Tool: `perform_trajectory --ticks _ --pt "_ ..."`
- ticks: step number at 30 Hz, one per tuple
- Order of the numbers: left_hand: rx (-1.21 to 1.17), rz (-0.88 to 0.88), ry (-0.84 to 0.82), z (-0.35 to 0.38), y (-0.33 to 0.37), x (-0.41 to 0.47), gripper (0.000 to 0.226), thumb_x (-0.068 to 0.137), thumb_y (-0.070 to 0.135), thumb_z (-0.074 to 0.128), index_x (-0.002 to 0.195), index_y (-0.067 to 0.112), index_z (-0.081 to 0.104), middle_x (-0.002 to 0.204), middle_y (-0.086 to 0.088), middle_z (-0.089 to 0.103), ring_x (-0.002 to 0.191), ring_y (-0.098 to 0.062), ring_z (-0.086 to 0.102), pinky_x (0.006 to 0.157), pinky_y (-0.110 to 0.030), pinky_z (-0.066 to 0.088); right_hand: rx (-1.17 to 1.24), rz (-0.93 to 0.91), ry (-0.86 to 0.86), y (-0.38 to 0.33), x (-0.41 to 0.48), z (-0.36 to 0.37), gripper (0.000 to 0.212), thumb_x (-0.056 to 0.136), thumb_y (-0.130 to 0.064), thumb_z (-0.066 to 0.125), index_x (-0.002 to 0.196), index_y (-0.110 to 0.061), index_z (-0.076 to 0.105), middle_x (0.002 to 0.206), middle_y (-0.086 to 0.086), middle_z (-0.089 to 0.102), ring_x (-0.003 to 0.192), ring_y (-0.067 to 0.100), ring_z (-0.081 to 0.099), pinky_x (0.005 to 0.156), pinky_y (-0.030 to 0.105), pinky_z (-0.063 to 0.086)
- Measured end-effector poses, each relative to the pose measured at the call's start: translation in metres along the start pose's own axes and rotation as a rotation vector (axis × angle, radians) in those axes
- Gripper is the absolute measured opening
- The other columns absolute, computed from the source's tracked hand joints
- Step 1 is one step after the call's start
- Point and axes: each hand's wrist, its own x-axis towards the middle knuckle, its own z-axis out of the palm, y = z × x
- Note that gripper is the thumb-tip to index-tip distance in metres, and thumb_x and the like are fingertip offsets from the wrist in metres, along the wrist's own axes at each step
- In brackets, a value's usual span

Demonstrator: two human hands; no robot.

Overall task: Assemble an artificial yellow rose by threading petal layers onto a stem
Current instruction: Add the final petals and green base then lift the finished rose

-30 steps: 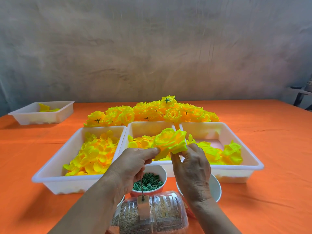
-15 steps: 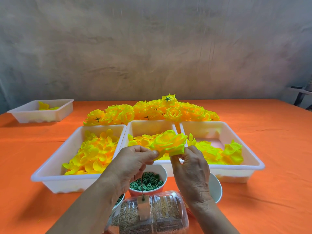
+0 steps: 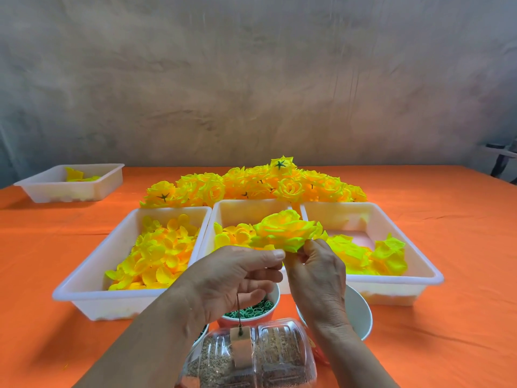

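Yellow rose [image 3: 285, 228] is held up over the middle of three white trays, between the person's two hands, well above the orange table [image 3: 461, 247].

Across that table the trays sit side by side. The left tray [image 3: 92, 278] is heaped with small rounded petals, the middle tray [image 3: 251, 208] holds a few more, and the right tray [image 3: 414, 264] has larger, greener-yellow petal layers. Behind them lies a pile of finished roses [image 3: 251, 183], some turned over to show green star-shaped backs. A fourth tray [image 3: 112, 177] stands apart at the far left.

Nearest the person is a clear plastic container [image 3: 279, 357], then a cup of green rings [image 3: 251, 310] and a white cup [image 3: 361, 315] whose contents I cannot see.

The left hand [image 3: 232, 281] pinches the underside of the bloom, thumb laid against it and fingers curled. The right hand [image 3: 319, 275] pinches the lowest petal layer at its edge. A thin dark stem [image 3: 239, 309] hangs below the left hand toward the container.

To my eye the outer layer is being seated and shaped, so the bloom looks nearly full. Next would likely come a green backing piece, which calls for a free right hand and a firm left-hand hold so the layers cannot slide back down.
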Motion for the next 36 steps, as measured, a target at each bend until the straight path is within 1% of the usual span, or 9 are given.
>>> perform_trajectory --ticks 5,11,16,18,20,21,26,29,36 --pt "-0.083 -0.025 -0.004 0.002 0.003 0.007 0.027 0.058 0.032 0.079 0.075 0.011 0.079 0.081 -0.003 0.072 0.060 -0.008 0.063 0.055 -0.018 0.053 0.038 -0.020 0.000 -0.008 -0.001 0.001 0.035 0.081 -0.024 0.071 0.057 -0.031 0.046 0.064 -0.011 0.045 0.071 0.018 0.047 0.062 0.028 0.029" --pt "-0.266 -0.063 -0.004 0.000 0.001 0.009 0.015 0.055 0.019 0.078 0.068 0.014 0.074 0.072 -0.002 0.070 0.057 -0.010 0.062 0.062 -0.025 0.051 0.029 -0.077 -0.003 -0.006 -0.002 0.002 0.026 0.082 -0.021 0.072 0.061 -0.026 0.058 0.063 -0.013 0.045 0.069 0.017 0.046 0.061 0.027 0.029" --pt "-0.386 -0.082 -0.040 -0.003 0.000 0.010 0.024 0.048 0.016 0.075 0.072 0.013 0.071 0.073 -0.003 0.068 0.061 -0.013 0.061 0.068 -0.028 0.049 0.291 0.008 -0.082 -0.008 -0.002 0.000 0.023 0.075 -0.035 0.079 0.057 -0.037 0.065 0.066 -0.021 0.064 0.061 -0.005 0.053 0.057 0.007 0.037" --pt "-0.410 -0.085 -0.045 -0.004 0.000 0.012 0.022 0.047 0.016 0.074 0.069 0.011 0.071 0.073 -0.003 0.067 0.060 -0.013 0.061 0.070 -0.029 0.048 0.419 0.060 -0.170 -0.009 -0.001 0.000 0.008 0.073 -0.038 0.079 0.073 -0.041 0.073 0.072 -0.020 0.070 0.066 -0.005 0.060 0.067 0.015 0.048" --pt "-0.417 -0.080 -0.044 -0.004 0.000 0.012 0.018 0.049 0.015 0.072 0.067 0.010 0.071 0.073 -0.003 0.067 0.060 -0.013 0.061 0.069 -0.029 0.048 0.492 0.091 -0.225 -0.009 -0.001 -0.003 0.010 0.071 -0.038 0.078 0.080 -0.041 0.075 0.076 -0.014 0.074 0.074 0.004 0.066 0.075 0.030 0.053" --pt "-0.415 -0.076 -0.042 -0.005 -0.001 0.012 0.016 0.050 0.015 0.072 0.066 0.010 0.071 0.072 -0.003 0.067 0.060 -0.013 0.061 0.069 -0.029 0.048 0.513 0.096 -0.241 -0.010 0.000 -0.004 0.011 0.070 -0.037 0.077 0.079 -0.042 0.075 0.076 -0.014 0.074 0.075 0.003 0.066 0.074 0.030 0.053" --pt "-0.398 -0.064 -0.032 -0.006 -0.001 0.012 0.008 0.050 0.016 0.072 0.056 0.011 0.070 0.072 -0.004 0.066 0.060 -0.013 0.062 0.068 -0.028 0.049 0.664 0.116 -0.302 -0.010 0.002 -0.009 0.028 0.077 -0.009 0.078 0.072 -0.037 0.077 0.072 -0.011 0.074 0.066 -0.004 0.064 0.064 0.009 0.047" --pt "-0.398 -0.066 -0.026 -0.007 -0.001 0.012 0.006 0.054 0.017 0.069 0.056 0.011 0.069 0.073 -0.005 0.065 0.059 -0.014 0.062 0.068 -0.028 0.049 0.770 0.158 -0.346 -0.012 0.003 -0.012 0.024 0.076 -0.004 0.076 0.072 -0.027 0.078 0.071 -0.006 0.074 0.065 0.000 0.062 0.063 0.010 0.047" --pt "-0.382 -0.045 -0.051 -0.007 -0.001 0.011 0.025 0.046 0.015 0.072 0.069 0.008 0.067 0.070 -0.005 0.065 0.058 -0.014 0.061 0.063 -0.028 0.051 0.908 0.183 -0.333 -0.013 0.005 -0.016 0.023 0.076 0.004 0.072 0.072 -0.018 0.078 0.075 -0.002 0.076 0.063 0.000 0.062 0.060 0.009 0.046"
